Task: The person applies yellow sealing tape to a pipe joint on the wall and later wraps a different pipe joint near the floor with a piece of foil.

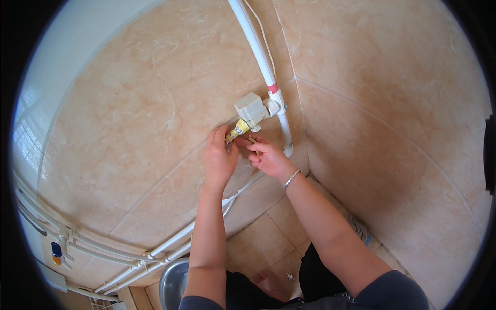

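Note:
A boxy off-white valve is joined sideways to a white vertical pipe near the wall corner. From its lower left sticks out a yellow fitting, which looks wrapped in tape or shiny film. My left hand has its fingers and thumb closed around the outer end of this fitting. Just right of it and below the valve, my right hand is closed in a pinch. A small, thin, yellowish piece shows at its fingertips; its kind is too small to make out.
Beige tiled walls meet in a corner right of the pipe. White pipes run along the lower left wall. A metal basin stands below left on the tiled floor. A small dark-and-orange object hangs at the far left.

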Motion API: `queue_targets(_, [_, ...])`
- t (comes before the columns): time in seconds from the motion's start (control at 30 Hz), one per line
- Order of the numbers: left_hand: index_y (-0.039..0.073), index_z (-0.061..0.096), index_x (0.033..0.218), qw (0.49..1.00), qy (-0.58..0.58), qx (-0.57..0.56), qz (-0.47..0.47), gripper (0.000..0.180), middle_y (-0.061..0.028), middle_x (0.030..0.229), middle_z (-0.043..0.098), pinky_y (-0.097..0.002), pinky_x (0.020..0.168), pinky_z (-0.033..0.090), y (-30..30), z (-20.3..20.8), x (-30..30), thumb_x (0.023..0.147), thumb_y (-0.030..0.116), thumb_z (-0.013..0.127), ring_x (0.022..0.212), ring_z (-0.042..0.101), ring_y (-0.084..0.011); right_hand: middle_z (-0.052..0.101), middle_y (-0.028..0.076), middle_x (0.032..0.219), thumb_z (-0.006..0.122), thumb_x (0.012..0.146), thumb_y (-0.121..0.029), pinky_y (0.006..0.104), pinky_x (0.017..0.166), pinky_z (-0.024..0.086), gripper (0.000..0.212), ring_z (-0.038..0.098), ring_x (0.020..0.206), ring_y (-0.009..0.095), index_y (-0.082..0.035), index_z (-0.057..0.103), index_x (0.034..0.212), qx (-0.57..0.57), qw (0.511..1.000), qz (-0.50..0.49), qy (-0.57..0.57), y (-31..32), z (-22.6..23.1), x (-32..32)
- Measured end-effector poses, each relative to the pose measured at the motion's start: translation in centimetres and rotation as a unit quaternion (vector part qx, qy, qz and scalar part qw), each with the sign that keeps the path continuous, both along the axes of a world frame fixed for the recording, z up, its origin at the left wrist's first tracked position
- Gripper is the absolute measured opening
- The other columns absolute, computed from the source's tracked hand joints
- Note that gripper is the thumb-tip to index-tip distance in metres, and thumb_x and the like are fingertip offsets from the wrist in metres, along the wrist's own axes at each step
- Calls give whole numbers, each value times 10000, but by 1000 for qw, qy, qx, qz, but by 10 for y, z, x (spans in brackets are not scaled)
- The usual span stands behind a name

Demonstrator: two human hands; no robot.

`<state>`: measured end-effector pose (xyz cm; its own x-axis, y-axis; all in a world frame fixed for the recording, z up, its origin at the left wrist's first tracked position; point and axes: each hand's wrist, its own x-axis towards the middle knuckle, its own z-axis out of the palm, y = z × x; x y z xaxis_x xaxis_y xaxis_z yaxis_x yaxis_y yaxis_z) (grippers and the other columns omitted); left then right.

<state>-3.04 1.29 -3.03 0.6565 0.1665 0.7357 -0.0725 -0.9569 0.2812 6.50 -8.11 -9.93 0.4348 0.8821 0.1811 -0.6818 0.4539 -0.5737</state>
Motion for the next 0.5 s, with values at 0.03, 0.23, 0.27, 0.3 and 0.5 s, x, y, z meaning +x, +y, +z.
queue_targets(0.03, [-6, 506, 1041, 1000, 1, -22, -1, 394, -177, 967, 514, -340, 724, 449, -1, 0, 0, 653, -44, 563, 850, 531, -300, 575, -15, 1032, 481, 778, -75, 195, 492, 301, 321, 381, 520, 63, -105, 439, 1095, 4, 1000, 2, 6, 0, 1, -1])
queue_targets(0.23, [-6, 500, 995, 989, -21, -138, -38, 309, -133, 906, 536, -308, 695, 457, 6, -6, -9, 698, -39, 580, 796, 548, -227, 539, -2, 1114, 471, 792, -53, 196, 519, 318, 363, 396, 532, 64, -115, 409, 1145, 33, 999, 6, 14, 1, 9, -8])
queue_targets(0.27, [-4, 503, 978, 985, -26, -165, -45, 286, -124, 892, 540, -305, 692, 457, 9, -8, -10, 705, -39, 581, 788, 549, -219, 533, 9, 1124, 465, 799, -45, 194, 518, 321, 354, 400, 534, 66, -122, 415, 1141, 38, 999, 6, 19, 3, 10, -9])
queue_targets(0.3, [-4, 503, 968, 988, -29, -147, -41, 270, -122, 881, 545, -303, 690, 457, 10, -9, -11, 711, -38, 579, 784, 552, -217, 540, -1, 1085, 468, 799, -45, 195, 514, 319, 337, 399, 533, 64, -123, 420, 1123, 42, 999, 4, 29, 5, 11, -10])
queue_targets(0.5, [-6, 500, 982, 993, -24, -111, -28, 267, -97, 877, 561, -274, 697, 459, 11, -10, -14, 729, -48, 575, 778, 558, -170, 462, -74, 765, 491, 788, -47, 208, 497, 307, 220, 380, 525, 56, -128, 435, 985, 81, 996, 9, 44, 18, 10, -12])
